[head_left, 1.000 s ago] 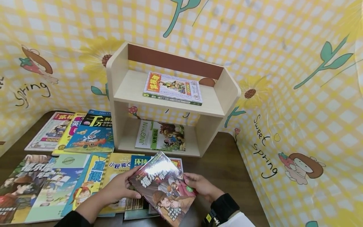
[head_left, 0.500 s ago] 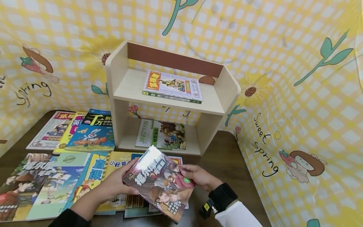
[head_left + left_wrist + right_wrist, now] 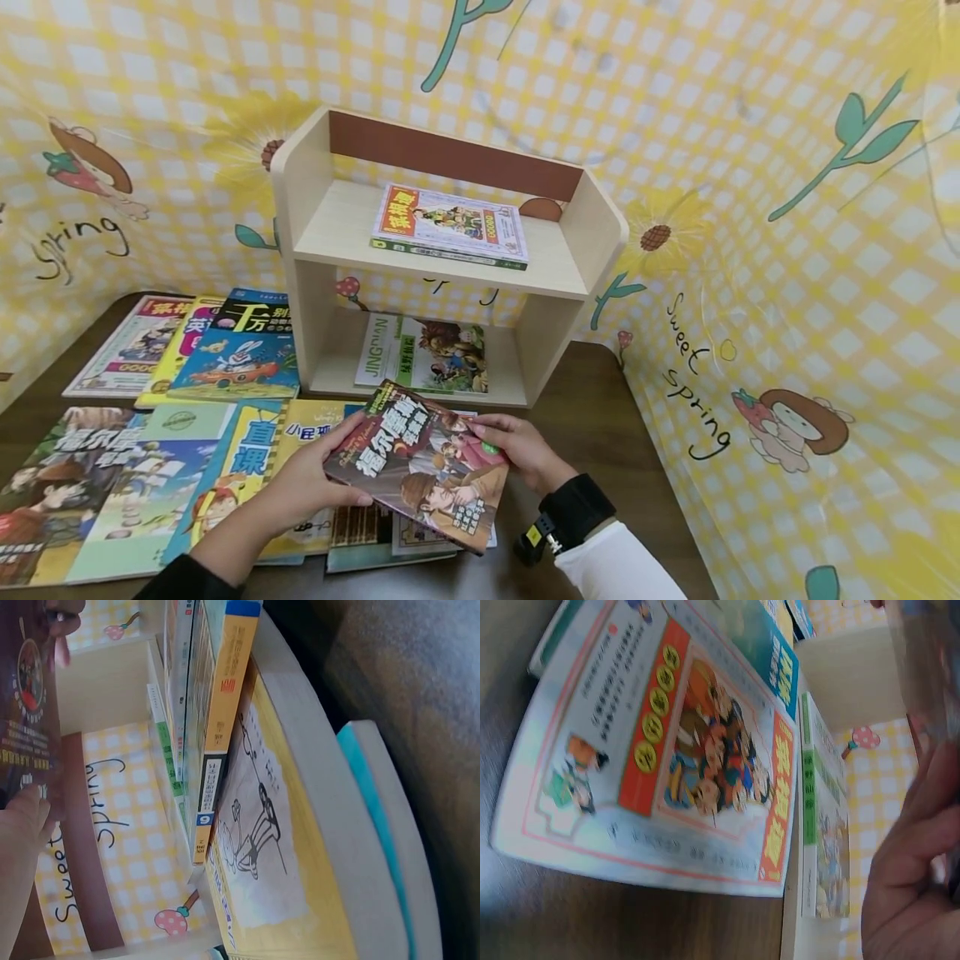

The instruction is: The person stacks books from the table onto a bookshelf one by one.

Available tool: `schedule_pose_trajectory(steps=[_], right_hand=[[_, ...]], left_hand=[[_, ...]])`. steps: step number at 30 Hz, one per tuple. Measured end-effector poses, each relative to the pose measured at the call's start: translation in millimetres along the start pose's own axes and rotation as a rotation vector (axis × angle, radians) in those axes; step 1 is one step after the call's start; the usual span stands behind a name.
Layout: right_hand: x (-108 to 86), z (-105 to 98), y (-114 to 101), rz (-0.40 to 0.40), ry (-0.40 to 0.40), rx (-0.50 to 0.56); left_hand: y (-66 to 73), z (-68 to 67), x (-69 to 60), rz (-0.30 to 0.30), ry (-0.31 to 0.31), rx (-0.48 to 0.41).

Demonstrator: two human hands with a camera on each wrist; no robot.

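Both hands hold a brown comic-style book (image 3: 420, 467) tilted above the front row of books. At its left edge, my left hand (image 3: 303, 483) grips it with the thumb on the near side. The right hand (image 3: 525, 450) pinches its upper right edge. In the left wrist view the dark cover of the held book (image 3: 30, 712) shows beside the left hand (image 3: 19, 862). The right wrist view has the right hand (image 3: 915, 862) at the right edge, and a white-bordered book (image 3: 652, 765) lies below.
A two-level wooden shelf (image 3: 555, 358) stands behind the hands, with stacked books (image 3: 450, 225) on the upper board and a green-and-white book (image 3: 423, 354) on the lower one. Several books (image 3: 161, 483) overlap along the left and front of the dark table (image 3: 622, 467).
The held book has tilted flatter, with its glare gone from the cover, and moved slightly left and up. Both hands have moved with it, still gripping its edges.
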State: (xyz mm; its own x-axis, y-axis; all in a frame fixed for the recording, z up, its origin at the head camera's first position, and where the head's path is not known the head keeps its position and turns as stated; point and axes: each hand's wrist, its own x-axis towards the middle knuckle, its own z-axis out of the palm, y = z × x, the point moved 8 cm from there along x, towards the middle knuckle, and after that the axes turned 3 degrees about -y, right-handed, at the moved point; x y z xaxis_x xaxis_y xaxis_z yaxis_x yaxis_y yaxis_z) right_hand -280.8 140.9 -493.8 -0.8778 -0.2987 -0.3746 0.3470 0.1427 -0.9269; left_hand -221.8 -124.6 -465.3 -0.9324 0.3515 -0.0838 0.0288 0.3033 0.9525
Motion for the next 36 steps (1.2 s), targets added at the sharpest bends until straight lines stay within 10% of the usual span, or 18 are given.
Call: schedule_pose_trajectory(steps=[9,24,36], right_hand=[[-13.1,9,-5,-0.07,0.118,0.192],[-29.5,36,-26,-0.199,0.118,-0.05],[-26.3,33,-25,-0.29,0.078,-0.091]], left_hand=[[-0.6,1.0,3.2,-0.051,0.087,-0.04],[1.8,-8.2,15.6,-0.111,0.253,0.078],[-2.6,-9.5,24.7,-0.092,0.237,0.093]])
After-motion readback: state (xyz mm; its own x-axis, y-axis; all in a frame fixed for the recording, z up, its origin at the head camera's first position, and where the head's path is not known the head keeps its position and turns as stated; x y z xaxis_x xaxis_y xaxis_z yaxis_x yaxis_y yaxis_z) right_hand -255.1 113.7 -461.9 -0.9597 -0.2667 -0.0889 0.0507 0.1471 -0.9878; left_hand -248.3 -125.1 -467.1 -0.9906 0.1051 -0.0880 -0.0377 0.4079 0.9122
